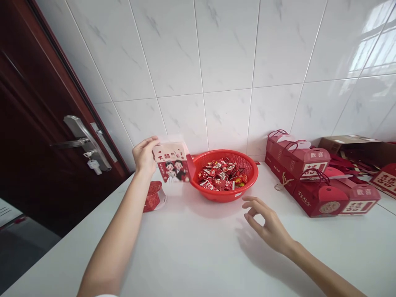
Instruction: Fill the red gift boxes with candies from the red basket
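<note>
My left hand [145, 154] is raised at the left, its fingers closed on the upper left edge of a small gift bag [173, 165]. A cartoon couple and Chinese characters are printed on the bag's pale pink and red front. The bag hangs just left of a red plastic basket [252, 181], overlapping its rim in view. Red-wrapped candies [220, 175] lie heaped in the basket. My right hand [267, 222] hovers above the white table in front of the basket's right side, fingers apart and loosely curved, with nothing in them.
A red patterned package [154, 196] sits behind my left forearm. Several red gift boxes [324, 185] with cord handles stand at the right. Beyond them is an open cardboard box [352, 140]. A tiled wall [225, 49] backs the table [198, 255]; a dark door [37, 103] is at the left.
</note>
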The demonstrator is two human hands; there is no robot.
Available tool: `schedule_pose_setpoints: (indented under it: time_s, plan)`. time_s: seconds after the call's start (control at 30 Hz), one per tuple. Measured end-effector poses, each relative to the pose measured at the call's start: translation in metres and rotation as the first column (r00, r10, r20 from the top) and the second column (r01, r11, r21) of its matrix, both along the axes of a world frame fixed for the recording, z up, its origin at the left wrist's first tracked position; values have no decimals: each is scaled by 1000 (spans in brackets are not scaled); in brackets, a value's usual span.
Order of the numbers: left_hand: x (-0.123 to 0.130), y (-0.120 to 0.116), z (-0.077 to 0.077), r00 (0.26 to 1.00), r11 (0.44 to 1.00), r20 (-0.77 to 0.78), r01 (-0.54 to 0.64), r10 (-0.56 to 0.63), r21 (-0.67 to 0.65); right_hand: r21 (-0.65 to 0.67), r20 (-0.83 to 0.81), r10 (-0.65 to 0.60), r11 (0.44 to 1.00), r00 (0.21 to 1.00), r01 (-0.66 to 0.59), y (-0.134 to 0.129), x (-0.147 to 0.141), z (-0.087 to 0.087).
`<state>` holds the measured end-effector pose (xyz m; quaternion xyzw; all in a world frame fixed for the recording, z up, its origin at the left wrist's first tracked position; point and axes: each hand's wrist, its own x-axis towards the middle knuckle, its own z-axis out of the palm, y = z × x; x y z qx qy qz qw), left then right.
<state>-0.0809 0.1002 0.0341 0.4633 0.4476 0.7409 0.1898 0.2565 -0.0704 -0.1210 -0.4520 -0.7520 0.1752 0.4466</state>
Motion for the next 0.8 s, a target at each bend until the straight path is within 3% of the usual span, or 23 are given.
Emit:
schedule_pose_setpoints:
  time_s: [0.13,0.23,0.33,0.5,0.67,0.8]
  plan:
    - [52,-60,-9,941,937,-28,332,-337,-113,-35,-145,-23,999,989,18,12,-2,19]
    - [87,-88,-25,848,852,-150,470,-508,-232,-42,-262,-32,999,965,22,26,-2,33]
    - [109,-97,-50,815,846,-249,461,-523,-267,-18,-357,-55,998,933,52,43,-1,48]
    - [120,-97,-84,792,802,-221,475,-569,-362,-23,-440,-106,994,892,107,70,3,71]
    - [117,-99,-87,700,693,-215,523,-681,-496,-57,-410,-137,991,902,125,103,2,78]
    - [109,-99,-80,638,662,-270,519,-721,-541,-111,-271,-185,981,945,161,133,-7,72]
